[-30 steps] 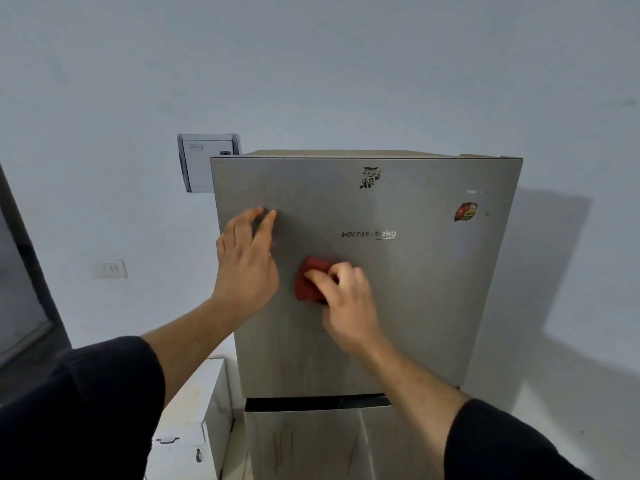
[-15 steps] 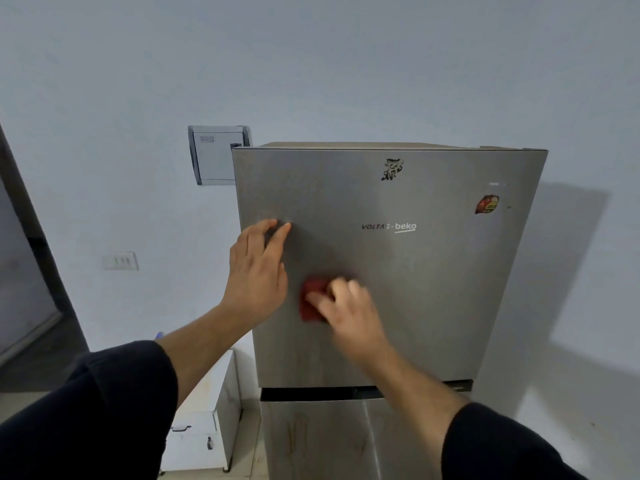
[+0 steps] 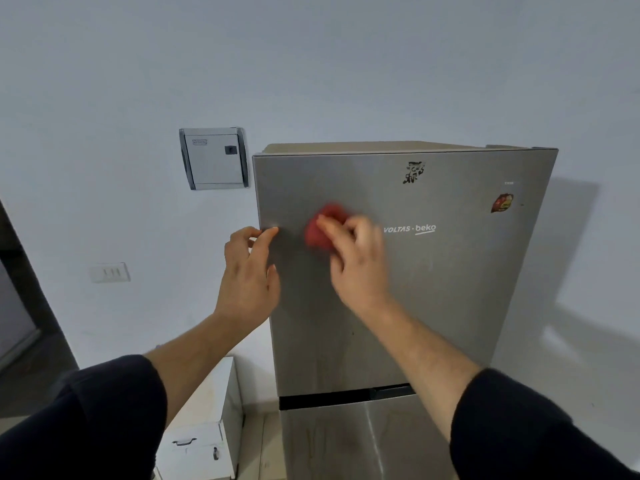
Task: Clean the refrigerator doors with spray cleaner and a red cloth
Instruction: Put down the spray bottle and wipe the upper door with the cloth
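Both arms raised forward, left hand [image 3: 247,271] loosely curled, right hand [image 3: 360,261] gripping, blurred

Floor [image 3: 259,441]: we see only a narrow pale strip of it, low in the frame. Two things stand on it. A grey two-door refrigerator [image 3: 450,306] stands upright, its lower door [image 3: 363,445] running out of the bottom of the view. Just to its left we note a low white box [image 3: 207,407] with a dark latch on its front. The strip of floor separates the two.
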